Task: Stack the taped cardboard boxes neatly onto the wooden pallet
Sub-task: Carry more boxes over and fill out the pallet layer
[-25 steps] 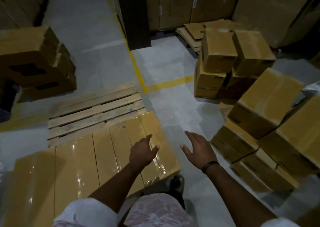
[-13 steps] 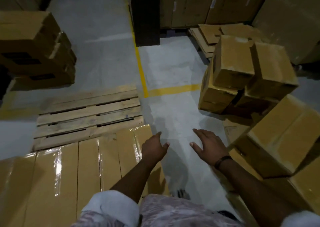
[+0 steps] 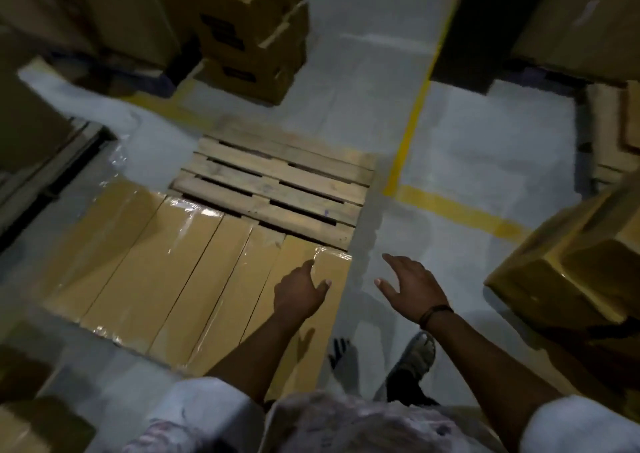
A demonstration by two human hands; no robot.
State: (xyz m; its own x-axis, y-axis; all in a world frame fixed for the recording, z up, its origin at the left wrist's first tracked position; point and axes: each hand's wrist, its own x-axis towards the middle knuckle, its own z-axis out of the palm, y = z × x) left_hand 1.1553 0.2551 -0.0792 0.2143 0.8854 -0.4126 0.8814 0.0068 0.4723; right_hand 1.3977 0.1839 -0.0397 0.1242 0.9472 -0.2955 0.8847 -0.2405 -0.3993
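A: Is there any writing to read here?

B: None that is legible. The stacked cardboard boxes at the top carry dark rectangular printed patches on their sides, too dim and blurred to make out.

A: And the floor?

B: Only plain yellow painted lines, no lettering.

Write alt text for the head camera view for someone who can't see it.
Two empty hands, left hand and right hand, reach over a row of taped boxes on a wooden pallet; loose boxes sit right.
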